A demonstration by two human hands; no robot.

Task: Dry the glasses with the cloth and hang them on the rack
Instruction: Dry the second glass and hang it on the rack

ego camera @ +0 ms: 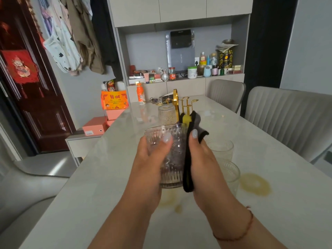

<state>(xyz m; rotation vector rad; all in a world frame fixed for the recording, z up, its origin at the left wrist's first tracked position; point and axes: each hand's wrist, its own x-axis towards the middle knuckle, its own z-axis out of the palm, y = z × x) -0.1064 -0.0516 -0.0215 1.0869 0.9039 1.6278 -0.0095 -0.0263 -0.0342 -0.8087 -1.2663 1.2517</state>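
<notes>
We see the left hand (150,151) held over the middle of the desk (100,186), its grip wrapped round a ribbed glass tumbler (168,155) tilted with the mouth away from us, thumb on the near wall. The right hand (199,159) grips a dark cloth with a yellow face (190,141), pressed to the tumbler's right side.

One ribbed glass (166,115) already sits upturned on the gold rack (181,105) toward the desk's far end. Two more glasses (222,150) stand just right of the hands, toward the right edge. Yellowish rings (255,184) mark the desk near them.

Risks, as we judge them:
- Wet, ribbed glass held in one hand only; twisting the cloth hard could turn it out of the left grip onto the stone top.
- The right elbow works just above the two standing glasses; a wide wipe could knock them.
- The rack pegs are crowded by the hung glass; a careless approach could clink glass on glass or tip the rack.
</notes>
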